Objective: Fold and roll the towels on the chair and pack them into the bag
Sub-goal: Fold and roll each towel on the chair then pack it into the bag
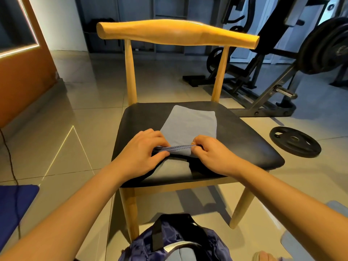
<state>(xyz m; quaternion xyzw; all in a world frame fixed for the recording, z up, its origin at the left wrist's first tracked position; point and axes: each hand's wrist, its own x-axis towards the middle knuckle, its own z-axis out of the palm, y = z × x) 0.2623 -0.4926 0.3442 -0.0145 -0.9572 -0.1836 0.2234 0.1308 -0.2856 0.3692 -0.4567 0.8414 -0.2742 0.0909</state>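
Pinching towel [190, 123] hem — left hand [143, 149], right hand [212, 153]; bag [175, 240] cut off below.

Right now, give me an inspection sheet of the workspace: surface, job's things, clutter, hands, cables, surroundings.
Surface: black chair seat.
Job's things: one folded blue towel on the seat; dark blue bag on the floor in front of the chair.
Clutter: weight plate on the floor, right of the chair.
Grippers: left hand and right hand each pinch the towel's near edge.
Cables: black cable on the floor at left.
Surroundings: weight machine behind.
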